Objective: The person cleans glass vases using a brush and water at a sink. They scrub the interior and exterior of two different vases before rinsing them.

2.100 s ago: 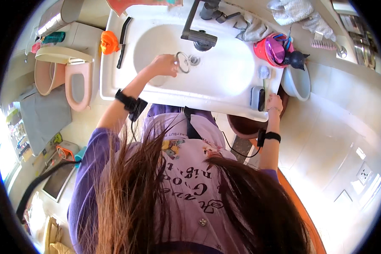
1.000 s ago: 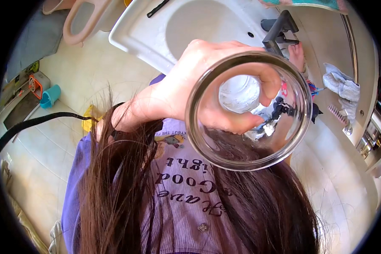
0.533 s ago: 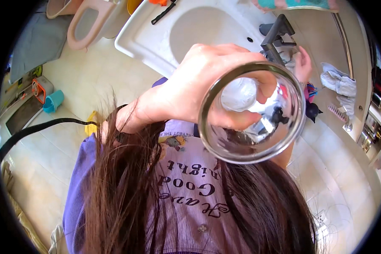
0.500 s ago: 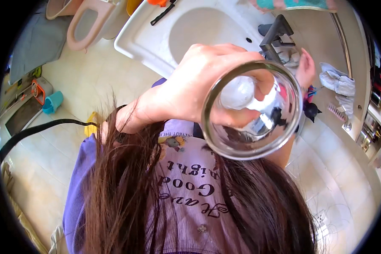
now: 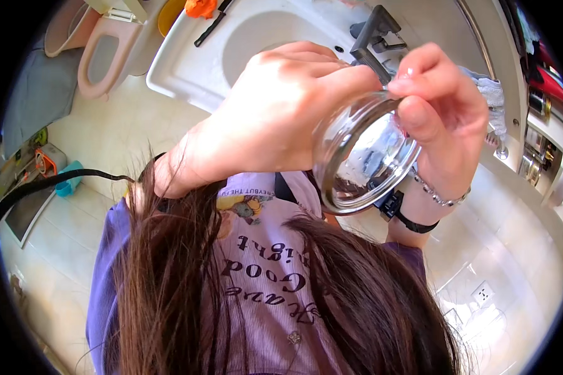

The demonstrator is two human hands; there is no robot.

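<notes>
A clear glass jar [image 5: 366,159] is tilted in front of my chest, its round mouth facing up and to the right. My left hand [image 5: 281,112] is closed round the jar's far left side, its fingertips hidden behind the back of the hand and the glass. At the upper right of the rim, the bent thumb and index finger of my right hand [image 5: 450,106] pinch the edge. The right wrist wears a beaded bracelet [image 5: 441,195] and a black strap. Inside the glass I see only reflections and some drops.
Beyond my hands stands a white washbasin [image 5: 187,78] with a grey tap [image 5: 372,44]. A black-handled tool [image 5: 211,28] and a crumpled orange thing [image 5: 200,7] lie on its ledge. A pinkish toilet seat [image 5: 94,75] is at far left, a towel [image 5: 494,100] at right.
My right hand has come up from beyond the jar to its rim and now pinches it. The jar has turned, its mouth swinging toward the right, still in my left hand. The view has shifted slightly.
</notes>
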